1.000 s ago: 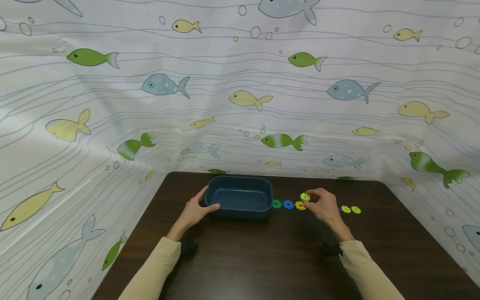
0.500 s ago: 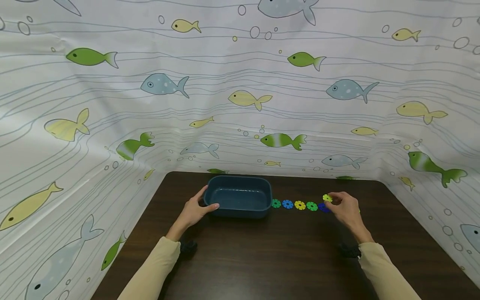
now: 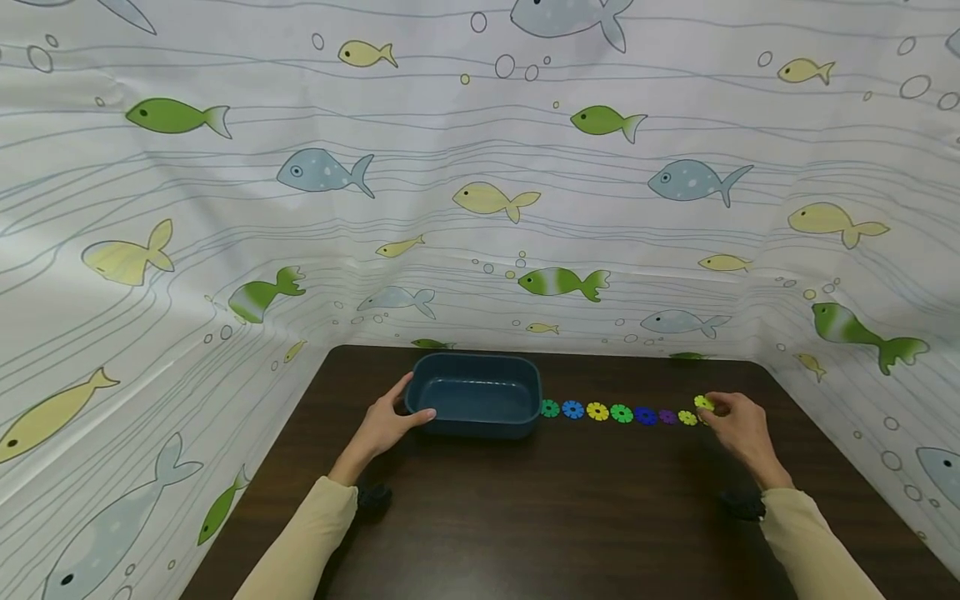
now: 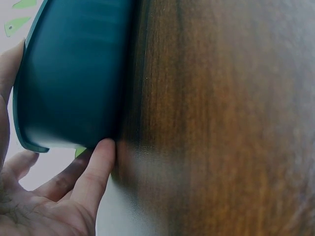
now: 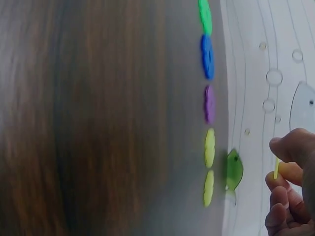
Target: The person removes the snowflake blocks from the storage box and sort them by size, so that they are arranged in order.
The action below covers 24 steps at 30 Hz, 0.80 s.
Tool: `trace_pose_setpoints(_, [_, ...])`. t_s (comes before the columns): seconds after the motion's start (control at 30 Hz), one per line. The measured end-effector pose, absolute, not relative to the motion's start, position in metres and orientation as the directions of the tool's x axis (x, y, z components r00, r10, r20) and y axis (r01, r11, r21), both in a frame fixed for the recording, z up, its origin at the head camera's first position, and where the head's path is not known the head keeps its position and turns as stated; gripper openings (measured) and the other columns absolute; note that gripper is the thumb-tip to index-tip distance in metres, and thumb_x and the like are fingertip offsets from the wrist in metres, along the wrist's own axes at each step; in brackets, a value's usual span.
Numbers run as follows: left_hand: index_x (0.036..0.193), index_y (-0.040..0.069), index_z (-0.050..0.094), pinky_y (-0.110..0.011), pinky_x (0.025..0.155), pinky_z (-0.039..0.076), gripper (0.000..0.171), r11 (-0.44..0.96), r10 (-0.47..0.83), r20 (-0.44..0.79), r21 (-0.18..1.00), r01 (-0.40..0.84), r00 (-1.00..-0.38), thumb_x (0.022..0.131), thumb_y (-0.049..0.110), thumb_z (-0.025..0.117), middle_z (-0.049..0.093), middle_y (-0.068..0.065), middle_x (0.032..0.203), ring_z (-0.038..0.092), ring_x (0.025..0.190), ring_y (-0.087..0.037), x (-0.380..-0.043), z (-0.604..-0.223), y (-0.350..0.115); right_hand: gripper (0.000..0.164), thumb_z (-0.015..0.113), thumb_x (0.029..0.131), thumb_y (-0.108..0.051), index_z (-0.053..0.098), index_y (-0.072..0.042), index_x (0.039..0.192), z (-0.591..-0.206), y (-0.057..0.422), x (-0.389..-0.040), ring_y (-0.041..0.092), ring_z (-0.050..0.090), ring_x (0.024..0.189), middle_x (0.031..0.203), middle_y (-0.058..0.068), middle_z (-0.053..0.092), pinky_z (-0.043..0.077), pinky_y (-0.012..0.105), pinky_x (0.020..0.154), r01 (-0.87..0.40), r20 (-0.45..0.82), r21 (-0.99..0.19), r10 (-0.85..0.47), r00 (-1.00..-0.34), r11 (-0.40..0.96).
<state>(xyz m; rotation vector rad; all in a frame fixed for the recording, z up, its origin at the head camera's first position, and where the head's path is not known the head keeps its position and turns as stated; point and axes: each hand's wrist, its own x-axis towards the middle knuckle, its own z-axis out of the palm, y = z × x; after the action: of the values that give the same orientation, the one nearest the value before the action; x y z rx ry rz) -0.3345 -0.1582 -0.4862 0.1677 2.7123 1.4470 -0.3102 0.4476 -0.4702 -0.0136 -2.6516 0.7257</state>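
Note:
A dark blue rectangular tub (image 3: 472, 428) stands toward the back of the table. My left hand (image 3: 384, 427) holds its left end, thumb over the near side and fingers spread around the end; the left wrist view shows fingertips against the tub wall (image 4: 74, 73). Between thumb and fingertips my right hand (image 3: 742, 425) pinches a yellow notched flower disc (image 3: 702, 402), seen edge-on in the right wrist view. It is raised above the right end of a row of flat discs. That row includes a purple disc (image 3: 667, 417), a dark blue disc (image 3: 645, 416) and two yellow ones at its end.
The row runs right from the tub, starting with a green disc (image 3: 550, 408), then a light blue disc (image 3: 573, 409) and a yellow disc (image 3: 597, 411). A fish-patterned sheet (image 3: 480, 242) surrounds the dark wooden table (image 3: 540, 508) at the back and sides.
My right hand has moved right along the row with the yellow disc pinched, uncovering the green, dark blue and purple discs. My left hand stays on the tub.

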Motion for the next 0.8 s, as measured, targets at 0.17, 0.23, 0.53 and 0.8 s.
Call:
trace_pose_setpoints(0.17, [0.176, 0.021, 0.023, -0.077, 0.125, 0.035, 0.102, 0.553, 0.121, -0.006, 0.831, 0.062, -0.993, 0.097, 0.05, 0.08, 0.026, -0.027, 0.179, 0.029, 0.164, -0.054, -0.335, -0.486, -0.158, 0.037, 0.073, 0.1, -0.009, 0.07, 0.019, 0.124, -0.474, 0.464, -0.313, 0.053, 0.069, 0.099, 0.115, 0.041, 0.07, 0.059, 0.059, 0.075, -0.041, 0.329, -0.488, 0.141, -0.934, 0.872])
trace_pose_setpoints(0.23, [0.176, 0.02, 0.023, -0.078, 0.124, 0.035, 0.103, 0.552, 0.121, -0.004, 0.831, 0.064, -0.993, 0.096, 0.051, 0.08, 0.027, -0.028, 0.179, 0.03, 0.164, -0.055, -0.335, -0.487, -0.158, 0.037, 0.072, 0.101, -0.009, 0.069, 0.019, 0.124, -0.476, 0.47, -0.314, 0.054, 0.07, 0.099, 0.115, 0.041, 0.071, 0.059, 0.06, 0.076, -0.018, 0.309, -0.488, 0.154, -0.938, 0.873])
trace_pose_setpoints(0.53, [0.176, 0.02, 0.023, -0.077, 0.123, 0.037, 0.104, 0.552, 0.126, 0.012, 0.83, 0.08, -0.992, 0.096, 0.054, 0.081, 0.028, -0.029, 0.178, 0.031, 0.163, -0.055, -0.334, -0.486, -0.158, 0.043, 0.066, 0.105, -0.011, 0.063, 0.024, 0.13, -0.483, 0.494, -0.318, 0.058, 0.066, 0.105, 0.123, 0.046, 0.066, 0.057, 0.064, 0.083, 0.056, 0.217, -0.478, 0.179, -0.96, 0.876])
trace_pose_setpoints(0.8, [0.176, 0.023, 0.021, -0.077, 0.124, 0.035, 0.102, 0.552, 0.117, -0.004, 0.832, 0.062, -0.993, 0.097, 0.051, 0.08, 0.028, -0.028, 0.179, 0.031, 0.163, -0.054, -0.336, -0.486, -0.158, 0.043, 0.065, 0.104, -0.009, 0.062, 0.025, 0.129, -0.487, 0.501, -0.318, 0.06, 0.065, 0.105, 0.121, 0.046, 0.066, 0.054, 0.068, 0.086, 0.049, 0.2, -0.448, 0.153, -0.968, 0.893])
